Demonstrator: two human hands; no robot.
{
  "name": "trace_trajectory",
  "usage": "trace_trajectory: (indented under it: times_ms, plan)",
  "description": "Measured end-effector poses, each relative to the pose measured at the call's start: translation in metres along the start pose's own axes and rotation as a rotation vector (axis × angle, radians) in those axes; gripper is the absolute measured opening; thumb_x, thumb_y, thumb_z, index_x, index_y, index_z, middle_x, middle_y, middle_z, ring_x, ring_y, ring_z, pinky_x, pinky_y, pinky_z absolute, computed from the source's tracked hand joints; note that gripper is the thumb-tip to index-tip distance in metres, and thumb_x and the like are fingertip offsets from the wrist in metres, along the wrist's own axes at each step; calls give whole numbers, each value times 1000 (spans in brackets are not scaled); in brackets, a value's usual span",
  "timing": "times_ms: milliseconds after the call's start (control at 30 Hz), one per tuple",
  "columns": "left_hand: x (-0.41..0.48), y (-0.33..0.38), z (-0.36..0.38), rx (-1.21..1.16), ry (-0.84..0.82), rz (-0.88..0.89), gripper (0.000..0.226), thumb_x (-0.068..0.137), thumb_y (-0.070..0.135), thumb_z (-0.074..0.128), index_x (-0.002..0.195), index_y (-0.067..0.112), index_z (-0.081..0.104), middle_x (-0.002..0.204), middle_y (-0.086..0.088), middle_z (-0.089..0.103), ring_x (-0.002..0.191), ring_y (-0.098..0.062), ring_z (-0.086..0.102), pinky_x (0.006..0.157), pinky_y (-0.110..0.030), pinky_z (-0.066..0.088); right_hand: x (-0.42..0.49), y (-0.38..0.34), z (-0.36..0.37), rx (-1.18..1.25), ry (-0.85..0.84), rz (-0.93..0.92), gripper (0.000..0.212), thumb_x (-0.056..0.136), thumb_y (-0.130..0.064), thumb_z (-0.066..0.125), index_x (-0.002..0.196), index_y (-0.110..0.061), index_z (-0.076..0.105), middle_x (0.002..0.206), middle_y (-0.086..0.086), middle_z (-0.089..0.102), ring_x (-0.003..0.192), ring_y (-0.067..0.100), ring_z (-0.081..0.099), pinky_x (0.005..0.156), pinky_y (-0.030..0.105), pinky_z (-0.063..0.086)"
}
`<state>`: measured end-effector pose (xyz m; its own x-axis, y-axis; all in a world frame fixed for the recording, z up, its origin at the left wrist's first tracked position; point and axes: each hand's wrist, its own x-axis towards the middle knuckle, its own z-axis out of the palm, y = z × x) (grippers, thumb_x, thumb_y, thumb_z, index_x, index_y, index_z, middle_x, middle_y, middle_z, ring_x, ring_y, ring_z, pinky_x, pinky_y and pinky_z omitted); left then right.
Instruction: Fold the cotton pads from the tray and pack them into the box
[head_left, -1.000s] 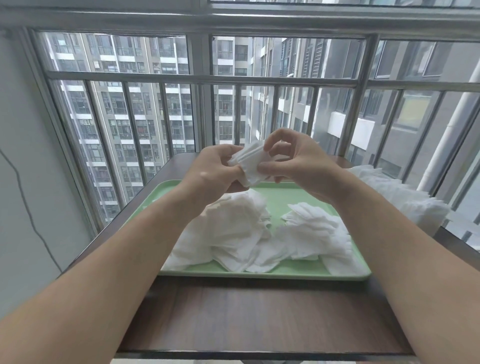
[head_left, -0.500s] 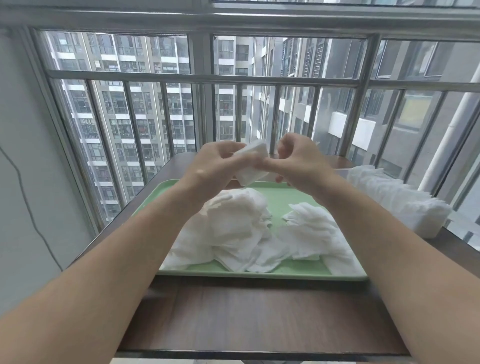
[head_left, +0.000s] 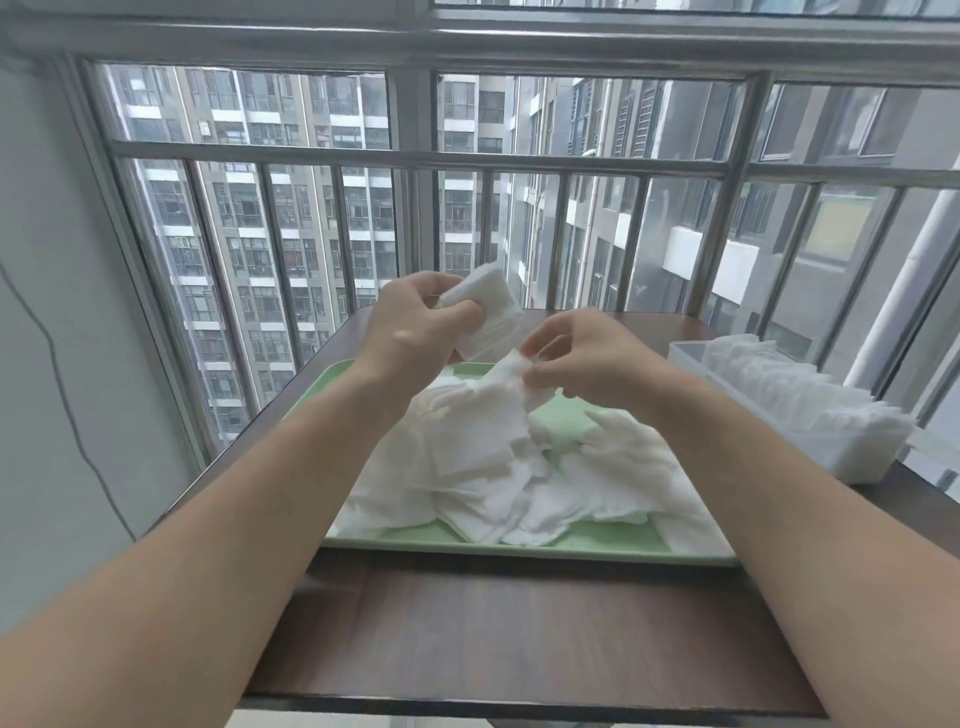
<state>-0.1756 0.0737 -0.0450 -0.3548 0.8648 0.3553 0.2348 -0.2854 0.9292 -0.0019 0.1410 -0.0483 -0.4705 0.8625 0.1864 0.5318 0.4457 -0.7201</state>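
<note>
A green tray (head_left: 613, 545) on the dark wooden table holds a loose heap of white cotton pads (head_left: 498, 467). My left hand (head_left: 410, 332) is raised above the tray's far left part and grips a small stack of folded pads (head_left: 485, 312). My right hand (head_left: 587, 358) is lower, just over the heap, pinching the corner of one loose pad (head_left: 511, 371) between thumb and fingers. A clear box (head_left: 810, 441) at the right of the tray is packed with upright folded pads.
The table (head_left: 519, 634) has a bare wooden strip in front of the tray. Metal window bars (head_left: 415, 161) and glass stand right behind the table. A grey wall with a thin dark cable (head_left: 62, 384) is at the left.
My hands have parted. The left hand kept the folded stack and stayed raised; the right hand dropped to the heap and took hold of a loose pad.
</note>
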Motion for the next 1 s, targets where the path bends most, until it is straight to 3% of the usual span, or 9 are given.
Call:
trace_trajectory:
  times_ms: [67, 200, 367, 467, 600, 700, 867, 1000]
  plan:
    - [1, 0, 0, -2, 5, -8, 20, 87, 5, 67, 106, 14, 68, 98, -8, 67, 98, -28, 70, 71, -33, 63, -2, 1, -7, 65, -25, 27, 22, 85, -3, 71, 105, -9, 70, 84, 4, 64, 70, 12, 60, 60, 20, 53]
    - [2, -2, 0, 16, 28, -20, 24, 87, 7, 67, 111, 12, 68, 102, -9, 67, 97, -27, 69, 70, -33, 63, -4, 3, -20, 250, -27, 63, 27, 85, 1, 69, 111, -9, 68, 102, 11, 66, 88, 22, 69, 80, 34, 62]
    - [2, -3, 0, 38, 46, -57, 22, 88, 6, 65, 110, 9, 65, 105, -11, 64, 94, -27, 69, 69, -37, 64, -6, -1, -35, 558, 5, 0, 36, 87, 13, 56, 118, -5, 61, 106, 15, 60, 88, 24, 67, 76, 31, 61]
    - [0, -3, 1, 12, -22, -84, 16, 90, 3, 64, 104, 11, 64, 108, -15, 64, 90, -30, 72, 67, -34, 63, -8, -1, -39, 708, -17, -67, 43, 86, 19, 52, 122, -3, 59, 103, 15, 54, 91, 27, 63, 77, 33, 59]
    - [-6, 2, 10, -94, -203, -134, 25, 93, -1, 65, 116, 7, 61, 111, -19, 68, 85, -33, 76, 71, -37, 63, -12, -6, -39, 792, -58, -153, 46, 83, 20, 62, 124, -1, 57, 88, 9, 54, 92, 27, 58, 92, 44, 58]
    - [-8, 8, 17, -176, -255, -136, 32, 92, -5, 64, 122, 3, 60, 111, -21, 70, 90, -35, 75, 77, -41, 63, -13, -10, -39, 783, -11, -174, 47, 80, 17, 69, 123, 0, 58, 88, 9, 56, 91, 27, 59, 87, 39, 60]
    - [-9, 21, 23, -240, -252, -113, 31, 94, 0, 65, 125, 2, 60, 115, -22, 69, 96, -35, 74, 73, -35, 62, -16, -20, -47, 578, 133, -163, 46, 78, 12, 74, 119, -5, 62, 92, 10, 58, 87, 22, 62, 85, 43, 61]
    - [-14, 29, 29, -240, -261, -103, 27, 93, -3, 61, 120, 3, 64, 114, -25, 70, 99, -38, 72, 75, -37, 62, -21, -31, -58, 396, 176, -160, 44, 78, 9, 73, 118, -7, 62, 95, 12, 61, 82, 20, 63, 73, 31, 61]
